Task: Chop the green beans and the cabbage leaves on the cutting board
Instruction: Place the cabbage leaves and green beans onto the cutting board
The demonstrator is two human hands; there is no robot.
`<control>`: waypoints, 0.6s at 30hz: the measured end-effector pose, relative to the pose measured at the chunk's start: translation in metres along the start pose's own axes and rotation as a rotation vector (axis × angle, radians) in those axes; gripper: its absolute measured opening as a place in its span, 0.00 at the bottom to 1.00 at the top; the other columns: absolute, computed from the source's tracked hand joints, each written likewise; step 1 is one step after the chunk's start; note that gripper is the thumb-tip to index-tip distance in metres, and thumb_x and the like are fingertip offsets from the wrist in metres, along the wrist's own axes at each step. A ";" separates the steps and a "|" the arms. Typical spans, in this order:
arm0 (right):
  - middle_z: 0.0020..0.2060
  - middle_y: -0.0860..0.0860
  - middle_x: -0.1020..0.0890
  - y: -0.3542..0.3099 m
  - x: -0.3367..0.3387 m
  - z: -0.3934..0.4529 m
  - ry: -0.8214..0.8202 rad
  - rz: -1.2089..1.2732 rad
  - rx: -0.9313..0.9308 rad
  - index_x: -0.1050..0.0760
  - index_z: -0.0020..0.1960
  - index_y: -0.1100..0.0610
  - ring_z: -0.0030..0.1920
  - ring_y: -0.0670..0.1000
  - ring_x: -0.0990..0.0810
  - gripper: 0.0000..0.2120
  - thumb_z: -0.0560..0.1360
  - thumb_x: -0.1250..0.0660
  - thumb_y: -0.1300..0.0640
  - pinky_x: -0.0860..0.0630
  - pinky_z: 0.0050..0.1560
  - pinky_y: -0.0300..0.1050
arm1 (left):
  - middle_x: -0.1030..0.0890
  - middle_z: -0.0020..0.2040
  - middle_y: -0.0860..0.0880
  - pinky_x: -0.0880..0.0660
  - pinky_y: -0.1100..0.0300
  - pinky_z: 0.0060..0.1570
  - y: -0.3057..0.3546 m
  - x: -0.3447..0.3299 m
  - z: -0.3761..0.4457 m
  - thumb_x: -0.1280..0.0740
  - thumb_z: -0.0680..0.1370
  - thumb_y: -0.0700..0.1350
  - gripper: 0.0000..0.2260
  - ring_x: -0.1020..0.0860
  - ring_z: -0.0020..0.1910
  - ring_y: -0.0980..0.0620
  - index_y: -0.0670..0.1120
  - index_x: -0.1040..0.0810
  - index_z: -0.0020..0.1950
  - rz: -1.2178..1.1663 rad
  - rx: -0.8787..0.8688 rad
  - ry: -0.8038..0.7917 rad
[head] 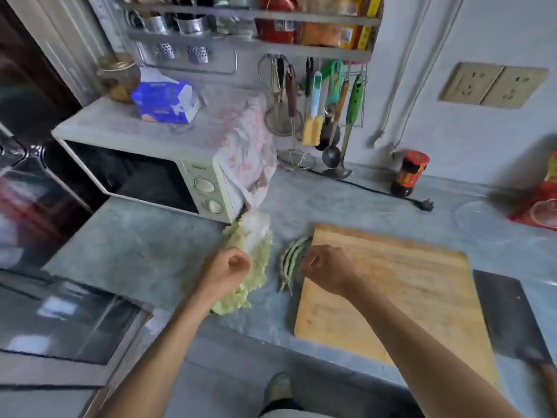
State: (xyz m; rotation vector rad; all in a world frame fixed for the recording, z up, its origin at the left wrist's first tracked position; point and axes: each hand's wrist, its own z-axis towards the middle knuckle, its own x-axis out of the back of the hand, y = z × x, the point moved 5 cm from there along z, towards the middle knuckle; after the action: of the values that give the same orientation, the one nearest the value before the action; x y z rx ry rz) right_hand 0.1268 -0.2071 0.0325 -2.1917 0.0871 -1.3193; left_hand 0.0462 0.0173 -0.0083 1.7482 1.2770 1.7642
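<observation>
A grey stone worktop (144, 236) meets a pale painted wall (482, 40) carrying a beige double socket plate (492, 86) and metal wall rack (250, 25).

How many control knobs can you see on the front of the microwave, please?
2: the upper knob and the lower knob sit one above the other on the microwave panel's right side; none seems hidden.
</observation>
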 end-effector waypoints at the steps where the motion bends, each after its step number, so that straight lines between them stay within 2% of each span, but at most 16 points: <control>1: 0.48 0.54 0.15 0.002 -0.007 0.006 -0.014 0.023 -0.020 0.19 0.44 0.53 0.51 0.56 0.18 0.05 0.75 0.33 0.56 0.26 0.45 0.43 | 0.17 0.41 0.57 0.21 0.56 0.46 -0.006 0.001 0.007 0.28 0.74 0.43 0.06 0.18 0.43 0.54 0.55 0.20 0.40 -0.006 0.000 0.042; 3: 0.48 0.56 0.15 0.001 -0.024 0.018 -0.013 0.078 -0.100 0.18 0.47 0.58 0.50 0.57 0.18 0.08 0.76 0.34 0.55 0.25 0.45 0.45 | 0.20 0.51 0.51 0.20 0.53 0.44 -0.020 0.006 0.025 0.27 0.74 0.45 0.05 0.18 0.42 0.49 0.53 0.20 0.47 0.071 0.038 0.104; 4: 0.48 0.57 0.16 0.001 -0.028 0.019 -0.031 0.092 -0.141 0.18 0.49 0.60 0.50 0.57 0.19 0.09 0.76 0.34 0.56 0.25 0.45 0.46 | 0.22 0.55 0.47 0.19 0.51 0.45 -0.020 0.006 0.030 0.27 0.74 0.47 0.09 0.18 0.44 0.47 0.51 0.21 0.52 0.149 0.060 0.123; 5: 0.50 0.58 0.16 0.000 -0.035 0.024 -0.059 0.106 -0.161 0.19 0.51 0.61 0.51 0.58 0.19 0.10 0.77 0.35 0.56 0.25 0.46 0.47 | 0.24 0.59 0.45 0.21 0.50 0.50 -0.028 0.004 0.040 0.27 0.74 0.50 0.14 0.20 0.50 0.45 0.49 0.22 0.57 0.236 0.073 0.131; 7: 0.51 0.58 0.17 -0.002 -0.046 0.034 -0.098 0.121 -0.208 0.20 0.54 0.64 0.53 0.59 0.20 0.12 0.78 0.37 0.57 0.26 0.47 0.48 | 0.25 0.64 0.43 0.30 0.49 0.61 -0.037 -0.001 0.053 0.28 0.73 0.55 0.23 0.26 0.62 0.41 0.48 0.26 0.65 0.404 0.145 0.110; 9: 0.46 0.59 0.17 0.000 -0.055 0.045 -0.083 0.167 -0.269 0.21 0.49 0.65 0.48 0.58 0.20 0.10 0.76 0.36 0.58 0.26 0.43 0.49 | 0.27 0.66 0.42 0.36 0.47 0.65 -0.046 -0.006 0.063 0.28 0.72 0.58 0.30 0.30 0.67 0.40 0.47 0.31 0.69 0.427 0.258 0.047; 12: 0.35 0.55 0.23 0.006 -0.069 0.062 -0.033 0.208 -0.392 0.29 0.38 0.60 0.36 0.52 0.27 0.09 0.75 0.36 0.57 0.33 0.32 0.43 | 0.26 0.65 0.41 0.31 0.47 0.60 -0.055 -0.013 0.077 0.27 0.69 0.61 0.35 0.28 0.66 0.39 0.44 0.33 0.69 0.421 0.340 -0.014; 14: 0.34 0.53 0.26 0.004 -0.075 0.075 -0.017 0.214 -0.449 0.32 0.37 0.57 0.34 0.50 0.30 0.11 0.76 0.36 0.55 0.36 0.30 0.42 | 0.22 0.59 0.44 0.26 0.50 0.56 -0.059 -0.012 0.086 0.24 0.66 0.58 0.32 0.24 0.60 0.40 0.45 0.29 0.64 0.363 0.357 -0.064; 15: 0.39 0.55 0.23 0.002 -0.077 0.081 -0.009 0.208 -0.467 0.28 0.41 0.59 0.37 0.52 0.28 0.09 0.77 0.36 0.54 0.34 0.32 0.42 | 0.20 0.55 0.46 0.23 0.51 0.54 -0.063 -0.012 0.091 0.23 0.65 0.56 0.29 0.21 0.56 0.42 0.45 0.27 0.60 0.288 0.362 -0.086; 16: 0.46 0.58 0.21 0.000 -0.079 0.087 0.000 0.211 -0.485 0.25 0.51 0.62 0.42 0.54 0.26 0.11 0.78 0.36 0.53 0.32 0.37 0.42 | 0.20 0.50 0.49 0.21 0.51 0.52 -0.064 -0.010 0.094 0.21 0.64 0.53 0.26 0.20 0.52 0.44 0.47 0.26 0.56 0.216 0.382 -0.121; 18: 0.60 0.62 0.22 -0.005 -0.083 0.097 0.023 0.201 -0.489 0.31 0.67 0.68 0.57 0.59 0.23 0.23 0.80 0.37 0.51 0.28 0.47 0.45 | 0.19 0.50 0.50 0.20 0.50 0.52 -0.067 -0.006 0.098 0.21 0.62 0.49 0.26 0.19 0.49 0.47 0.49 0.26 0.56 0.096 0.409 -0.162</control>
State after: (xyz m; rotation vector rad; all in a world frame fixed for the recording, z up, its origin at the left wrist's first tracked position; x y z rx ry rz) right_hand 0.1638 -0.1324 -0.0639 -2.4798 0.6854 -1.3089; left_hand 0.1151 0.0826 -0.0796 2.1538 1.5880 1.4431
